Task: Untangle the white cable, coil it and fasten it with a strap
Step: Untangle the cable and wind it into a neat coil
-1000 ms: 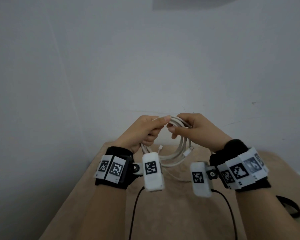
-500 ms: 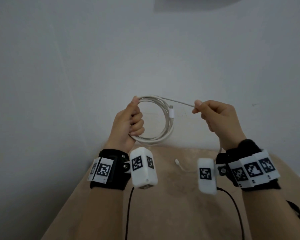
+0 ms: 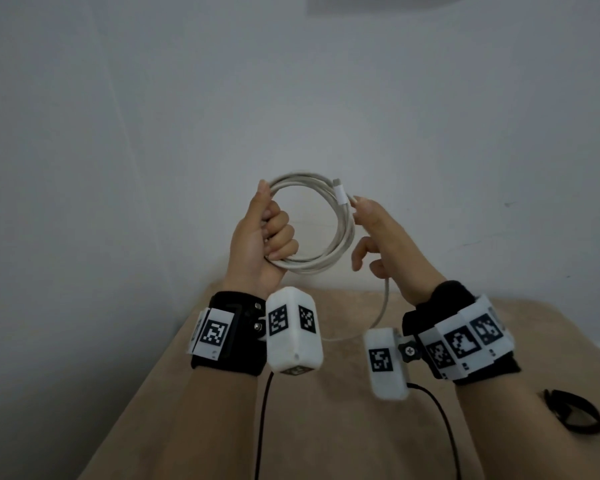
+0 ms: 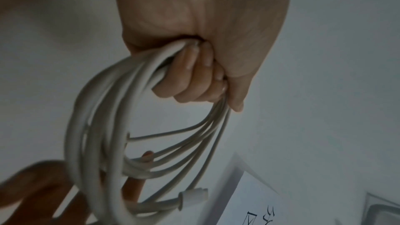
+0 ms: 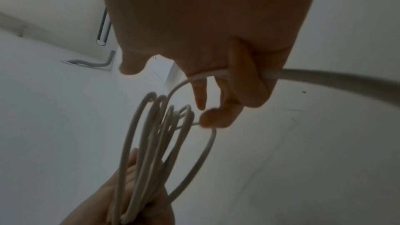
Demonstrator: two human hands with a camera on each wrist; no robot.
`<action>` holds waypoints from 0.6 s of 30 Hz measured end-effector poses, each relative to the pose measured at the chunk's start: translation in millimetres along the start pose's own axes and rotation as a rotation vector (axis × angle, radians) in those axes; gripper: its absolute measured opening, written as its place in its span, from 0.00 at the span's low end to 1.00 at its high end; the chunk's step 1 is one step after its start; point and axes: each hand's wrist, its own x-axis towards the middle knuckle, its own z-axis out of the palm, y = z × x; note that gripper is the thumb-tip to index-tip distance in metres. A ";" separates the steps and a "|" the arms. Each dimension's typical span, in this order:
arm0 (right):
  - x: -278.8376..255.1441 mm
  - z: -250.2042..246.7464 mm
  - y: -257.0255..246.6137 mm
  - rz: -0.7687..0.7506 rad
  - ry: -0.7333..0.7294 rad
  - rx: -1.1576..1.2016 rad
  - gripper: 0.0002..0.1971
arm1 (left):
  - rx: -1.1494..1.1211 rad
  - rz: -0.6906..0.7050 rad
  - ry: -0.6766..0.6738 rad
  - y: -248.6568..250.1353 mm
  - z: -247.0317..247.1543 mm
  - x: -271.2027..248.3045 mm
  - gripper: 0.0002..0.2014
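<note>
The left hand [image 3: 257, 244] has its fingers [image 4: 194, 76] curled tight round one side of the coil [image 3: 321, 223], thumb up along the top of the loops. The right hand [image 3: 383, 237] has closed in from the side since half a second ago: then it held a straight run of cable [image 5: 324, 76] out to the right, well apart from the coil; now its forefinger tip touches the coil's right edge just beside the plug [image 3: 340, 194], and the little finger [image 5: 246, 74] hooks round the loose tail, which passes through the hand. The coil stands upright in the air between the hands, above the far edge of the bed [image 3: 326, 427]. The tail [image 3: 383, 306] drops from the right hand toward the wrist cameras.

A sheet [image 4: 270, 208] with dark characters shows in the left wrist view; I can't read them. Black and white square markers sit on both wristbands.

The bed is covered in tan cloth and pushed against a plain grey-white wall [image 3: 153, 133]. A black strap [image 3: 574, 412] lies looped near its right edge.
</note>
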 end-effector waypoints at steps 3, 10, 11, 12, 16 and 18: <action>-2.2 6.9 -1.2 -0.005 -0.027 0.054 0.36 | -0.013 0.004 -0.007 -1.3 2.9 -0.5 0.22; 0.8 3.4 2.4 0.024 -0.021 0.248 0.11 | -0.048 -0.001 -0.005 -4.1 5.0 0.3 0.23; 0.7 2.5 3.0 0.018 -0.028 0.276 0.09 | -0.048 -0.004 -0.002 -4.9 5.8 0.0 0.23; 0.7 1.9 3.3 0.011 -0.039 0.303 0.07 | -0.042 -0.004 0.000 -6.0 6.5 0.0 0.22; 3.3 -0.5 6.3 0.001 -0.091 0.391 0.06 | -0.017 -0.027 -0.009 -9.7 8.0 1.3 0.22; 4.2 -3.3 8.2 -0.003 -0.105 0.386 0.07 | 0.023 -0.064 -0.015 -10.0 5.5 2.9 0.21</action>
